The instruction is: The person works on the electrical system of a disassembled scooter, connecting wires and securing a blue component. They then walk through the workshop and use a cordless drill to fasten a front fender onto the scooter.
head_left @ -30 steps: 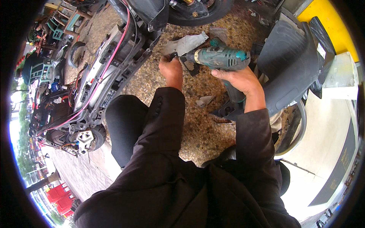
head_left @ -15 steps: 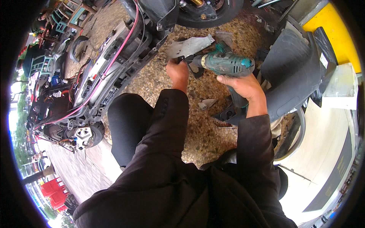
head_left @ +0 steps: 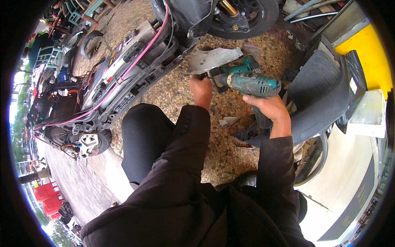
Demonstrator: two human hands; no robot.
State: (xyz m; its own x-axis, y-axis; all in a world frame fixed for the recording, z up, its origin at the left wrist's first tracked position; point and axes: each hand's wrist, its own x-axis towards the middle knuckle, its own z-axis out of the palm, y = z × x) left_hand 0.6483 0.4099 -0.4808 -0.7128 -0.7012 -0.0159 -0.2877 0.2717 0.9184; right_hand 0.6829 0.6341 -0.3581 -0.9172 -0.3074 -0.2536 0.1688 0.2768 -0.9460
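In my right hand (head_left: 270,108) is a teal and black power drill (head_left: 251,83), its fingers wrapped round the grip and its chuck pointing left. My left hand (head_left: 201,91) is closed in a pinch at the drill's front end, on a small black part (head_left: 221,85) whose exact kind I cannot make out. The drill's tip is hidden by that part and the fingers. Just beyond the drill, a second teal power tool (head_left: 248,65) lies on the pebbled ground. A pale grey panel (head_left: 214,60) rests beside it, past my left hand.
A stripped scooter frame (head_left: 127,92) with a pink cable lies along the left, and a wheel (head_left: 257,18) stands at the far side. On the right are a large dark plastic body panel (head_left: 317,86) and a white box (head_left: 368,115). A broken grey piece (head_left: 228,121) lies nearer me.
The whole view has shifted slightly, so the scene sits lower and further right. More of the second teal tool shows. Both hands keep their holds on the drill and the black part.
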